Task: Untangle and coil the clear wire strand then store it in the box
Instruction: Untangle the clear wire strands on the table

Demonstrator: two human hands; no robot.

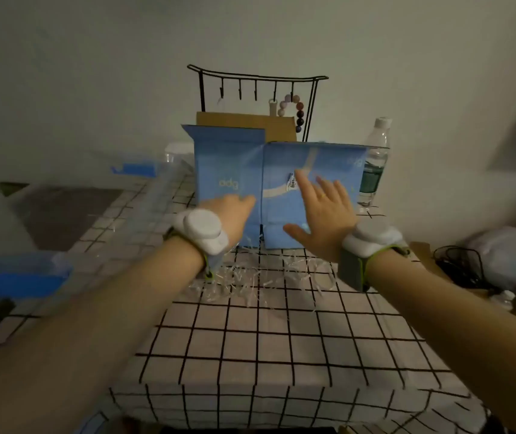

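On the checked table, both flat hands (322, 211) press the upright box (281, 183).

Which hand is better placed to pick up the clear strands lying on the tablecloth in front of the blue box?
Probably the left hand. It rests low at the blue box's bottom edge, just above the clear strands. The right hand is spread flat higher on the box flap.
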